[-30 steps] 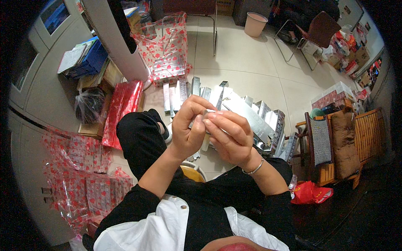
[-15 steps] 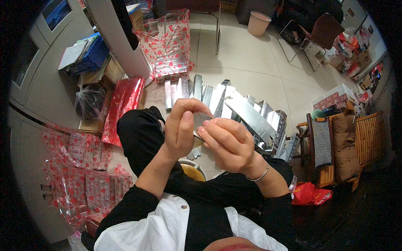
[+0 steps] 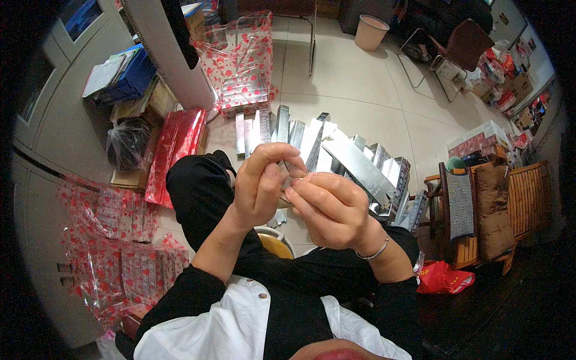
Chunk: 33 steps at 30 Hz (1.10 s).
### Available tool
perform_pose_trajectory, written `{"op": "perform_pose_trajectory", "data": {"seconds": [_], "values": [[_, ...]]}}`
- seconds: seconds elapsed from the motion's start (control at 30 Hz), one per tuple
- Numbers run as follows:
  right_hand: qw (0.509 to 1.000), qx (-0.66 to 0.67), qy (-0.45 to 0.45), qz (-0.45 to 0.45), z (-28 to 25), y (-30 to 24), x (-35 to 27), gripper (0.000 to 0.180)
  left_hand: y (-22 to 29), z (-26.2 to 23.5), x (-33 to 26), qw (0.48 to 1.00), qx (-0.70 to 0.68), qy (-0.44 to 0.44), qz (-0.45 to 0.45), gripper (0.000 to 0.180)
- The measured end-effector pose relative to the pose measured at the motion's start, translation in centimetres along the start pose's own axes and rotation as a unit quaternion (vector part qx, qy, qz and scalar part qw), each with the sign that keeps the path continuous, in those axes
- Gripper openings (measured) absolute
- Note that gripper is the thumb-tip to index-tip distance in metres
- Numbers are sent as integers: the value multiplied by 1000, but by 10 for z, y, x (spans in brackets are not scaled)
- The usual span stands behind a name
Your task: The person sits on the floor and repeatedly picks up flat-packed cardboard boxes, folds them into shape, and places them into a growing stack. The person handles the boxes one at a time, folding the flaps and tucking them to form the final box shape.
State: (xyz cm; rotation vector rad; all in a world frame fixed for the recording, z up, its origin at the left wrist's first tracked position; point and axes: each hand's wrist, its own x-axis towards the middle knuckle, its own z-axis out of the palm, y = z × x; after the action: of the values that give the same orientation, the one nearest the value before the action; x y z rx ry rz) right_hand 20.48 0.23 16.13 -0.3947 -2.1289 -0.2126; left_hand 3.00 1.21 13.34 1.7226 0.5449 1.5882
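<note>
My left hand (image 3: pixel 257 187) is raised over my lap with its fingers curled in. My right hand (image 3: pixel 333 210), with a bracelet (image 3: pixel 374 249) on its wrist, pinches close beside it, fingertips meeting the left fingers. A small, thin, greyish piece (image 3: pixel 290 174), perhaps see-through, shows between the two hands; the fingers hide most of it and its kind is unclear. On the floor beyond lie many long silver boxes (image 3: pixel 360 165), some leaning across others. Below my hands, part of a round yellow-topped thing (image 3: pixel 277 245) with a pale rim shows between my legs.
Heart-printed clear film wraps bundles of boxes (image 3: pixel 153 267) at my left and another bundle (image 3: pixel 245 93) ahead. A red flat package (image 3: pixel 176 157) lies near my left leg. To the right stand a wooden chair (image 3: pixel 531 207) with a brown cushion and a red bag (image 3: pixel 444 279).
My left fingers have shifted slightly, and the tan patch seen under the hands before is now mostly hidden. The right hand has moved a little to the right.
</note>
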Motion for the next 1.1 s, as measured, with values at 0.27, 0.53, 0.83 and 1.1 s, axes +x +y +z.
{"op": "perform_pose_trajectory", "data": {"seconds": [0.27, 0.53, 0.83, 1.1], "values": [[998, -37, 37, -27, 6, 0, -2, 21, 0, 0, 0, 999, 15, 19, 27, 29], [972, 59, 65, 218, 10, -2, -14, 40, -5, -2, 3, 977, 138, 55, 153, 29], [447, 668, -14, 594, 20, 39, -33, 59, -6, 37, -17, 837, 186, -317, 405, 26], [675, 502, -23, 540, 22, 33, -28, 76, -31, 6, 22, 993, 26, 118, 1, 52]]}}
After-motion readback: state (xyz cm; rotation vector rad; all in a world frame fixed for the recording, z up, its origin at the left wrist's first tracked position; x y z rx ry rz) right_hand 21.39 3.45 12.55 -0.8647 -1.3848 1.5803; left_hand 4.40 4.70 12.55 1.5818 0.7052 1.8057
